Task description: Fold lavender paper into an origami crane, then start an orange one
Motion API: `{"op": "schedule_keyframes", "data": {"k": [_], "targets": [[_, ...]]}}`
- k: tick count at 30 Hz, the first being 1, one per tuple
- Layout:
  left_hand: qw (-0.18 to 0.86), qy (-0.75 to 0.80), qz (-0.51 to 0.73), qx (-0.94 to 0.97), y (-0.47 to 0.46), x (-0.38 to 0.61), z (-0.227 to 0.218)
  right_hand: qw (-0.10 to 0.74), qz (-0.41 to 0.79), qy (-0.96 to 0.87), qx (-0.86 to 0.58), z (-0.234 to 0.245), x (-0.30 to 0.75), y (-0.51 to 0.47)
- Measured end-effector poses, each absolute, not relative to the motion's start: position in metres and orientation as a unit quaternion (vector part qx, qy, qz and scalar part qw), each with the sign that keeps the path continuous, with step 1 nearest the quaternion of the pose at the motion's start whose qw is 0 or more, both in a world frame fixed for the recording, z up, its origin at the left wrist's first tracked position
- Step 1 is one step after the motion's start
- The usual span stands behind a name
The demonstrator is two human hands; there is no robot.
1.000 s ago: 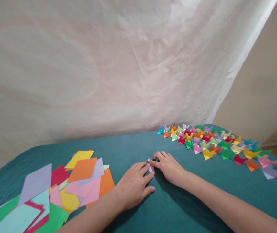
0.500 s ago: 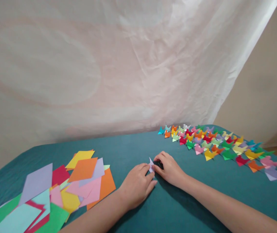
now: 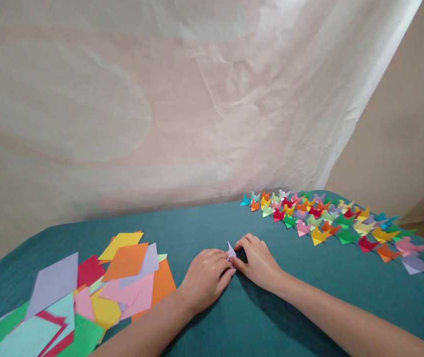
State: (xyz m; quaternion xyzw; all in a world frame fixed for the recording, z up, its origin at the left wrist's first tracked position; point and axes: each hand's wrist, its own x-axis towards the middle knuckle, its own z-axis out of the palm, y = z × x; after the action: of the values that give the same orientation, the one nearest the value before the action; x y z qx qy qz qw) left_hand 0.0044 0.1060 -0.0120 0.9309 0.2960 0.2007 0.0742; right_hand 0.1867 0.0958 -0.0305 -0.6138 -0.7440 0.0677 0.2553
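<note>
A small lilac folded paper piece [image 3: 230,249] sits on the teal cloth [image 3: 204,225] between my two hands, its tip sticking up. My left hand [image 3: 205,277] lies knuckles up with curled fingers pinching the piece from the left. My right hand [image 3: 259,260] presses on it from the right, fingertips bent down and pinched together. Most of the piece is hidden under my fingers.
A loose heap of coloured paper squares [image 3: 85,292] lies at the left. Rows of several small folded paper figures [image 3: 331,220] run along the right side toward the edge. A crumpled white sheet [image 3: 182,99] hangs behind the table.
My hands have drawn closer together over the lilac piece, and its tip now stands up more between my fingers. The left thumb has tucked in.
</note>
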Motion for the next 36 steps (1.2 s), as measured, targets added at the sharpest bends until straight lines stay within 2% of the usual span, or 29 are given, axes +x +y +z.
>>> {"op": "schedule_keyframes", "data": {"k": [7,15,24,31,36], "targets": [[0.127,0.370,0.267,0.881,0.112,0.004,-0.018,0.280,0.056,-0.731,-0.620,-0.033,0.184,0.093],[0.151,0.377,0.288,0.867,0.118,0.002,-0.022,0.323,0.108,-0.729,-0.594,-0.034,0.180,0.092],[0.364,0.369,0.321,0.793,0.124,0.001,-0.011,0.399,0.151,-0.737,-0.524,-0.031,0.178,0.087],[0.434,0.337,0.362,0.753,0.124,0.001,-0.009,0.460,0.218,-0.713,-0.481,-0.018,0.177,0.082],[0.469,0.326,0.374,0.731,0.125,0.000,-0.010,0.478,0.190,-0.726,-0.457,-0.016,0.179,0.081]]}}
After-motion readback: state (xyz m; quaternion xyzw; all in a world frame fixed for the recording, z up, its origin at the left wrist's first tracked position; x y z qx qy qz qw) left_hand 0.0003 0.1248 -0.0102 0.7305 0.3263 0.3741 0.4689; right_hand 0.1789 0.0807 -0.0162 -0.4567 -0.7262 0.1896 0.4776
